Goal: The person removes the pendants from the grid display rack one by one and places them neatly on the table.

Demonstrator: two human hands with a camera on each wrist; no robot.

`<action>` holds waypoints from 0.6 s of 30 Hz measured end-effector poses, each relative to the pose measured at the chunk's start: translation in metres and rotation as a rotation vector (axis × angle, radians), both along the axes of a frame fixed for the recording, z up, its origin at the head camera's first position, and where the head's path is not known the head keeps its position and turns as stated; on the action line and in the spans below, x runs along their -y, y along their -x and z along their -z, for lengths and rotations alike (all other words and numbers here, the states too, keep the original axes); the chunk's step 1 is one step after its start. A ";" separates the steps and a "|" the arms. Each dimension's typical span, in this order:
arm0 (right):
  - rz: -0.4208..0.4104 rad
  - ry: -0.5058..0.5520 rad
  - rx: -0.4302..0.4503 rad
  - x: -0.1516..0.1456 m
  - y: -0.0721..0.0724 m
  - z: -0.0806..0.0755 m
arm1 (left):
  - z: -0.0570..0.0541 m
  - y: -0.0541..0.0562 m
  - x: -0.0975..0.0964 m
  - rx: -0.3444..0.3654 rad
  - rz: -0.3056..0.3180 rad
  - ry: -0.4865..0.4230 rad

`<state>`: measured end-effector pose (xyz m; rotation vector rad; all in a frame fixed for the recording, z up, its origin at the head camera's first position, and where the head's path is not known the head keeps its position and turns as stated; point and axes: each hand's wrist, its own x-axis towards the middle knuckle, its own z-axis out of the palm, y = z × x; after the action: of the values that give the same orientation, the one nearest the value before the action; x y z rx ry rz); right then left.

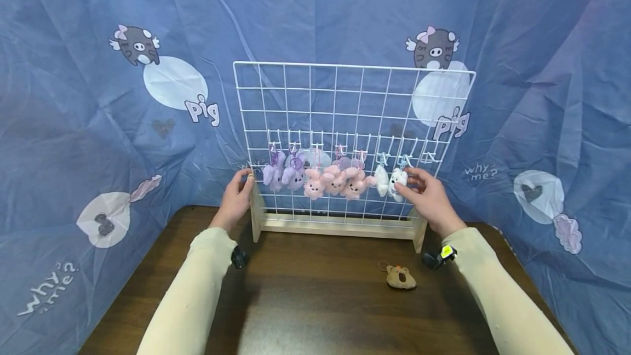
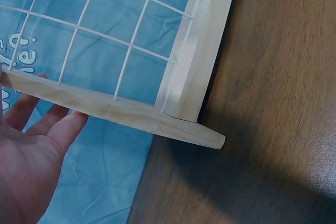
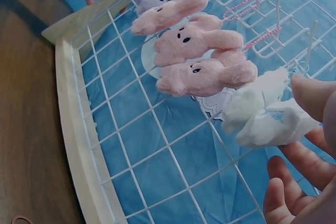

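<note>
A white wire grid rack (image 1: 322, 119) stands on a wooden base, with plush keychains hanging in a row from its hooks. My right hand (image 1: 428, 197) pinches the rightmost white bear plush (image 1: 397, 184), its thumb on the front; the right wrist view shows fingers (image 3: 310, 166) beside the white plush. Another white plush (image 1: 382, 181) hangs just left of it. My left hand (image 1: 237, 197) grips the wooden side post (image 1: 256, 207), with fingers (image 2: 65, 129) passing behind the wood. Three pink bunny plushes (image 1: 336, 181) and two purple ones (image 1: 294, 171) hang farther left.
A brown plush keychain (image 1: 401, 278) lies on the wooden table (image 1: 315, 311), in front of the rack's right foot. An unfilled hook (image 1: 429, 156) sits at the row's right end. A blue printed cloth (image 1: 315, 4) hangs behind and to both sides.
</note>
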<state>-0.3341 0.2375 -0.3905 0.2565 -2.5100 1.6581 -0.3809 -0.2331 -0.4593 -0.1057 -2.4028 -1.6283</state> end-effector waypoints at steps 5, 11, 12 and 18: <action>-0.005 0.000 -0.021 0.001 -0.001 0.000 | 0.001 0.000 0.000 -0.008 0.007 -0.013; 0.002 0.004 -0.042 0.002 -0.003 -0.002 | -0.005 -0.003 -0.001 0.016 0.016 -0.035; 0.003 0.002 -0.042 0.002 -0.003 -0.002 | -0.005 -0.002 -0.001 0.018 0.016 -0.035; 0.008 -0.005 -0.040 0.003 -0.004 0.000 | 0.002 0.001 0.002 0.014 0.014 -0.029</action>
<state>-0.3300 0.2344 -0.3908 0.2776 -2.4834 1.6270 -0.3822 -0.2347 -0.4610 -0.1072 -2.3926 -1.6751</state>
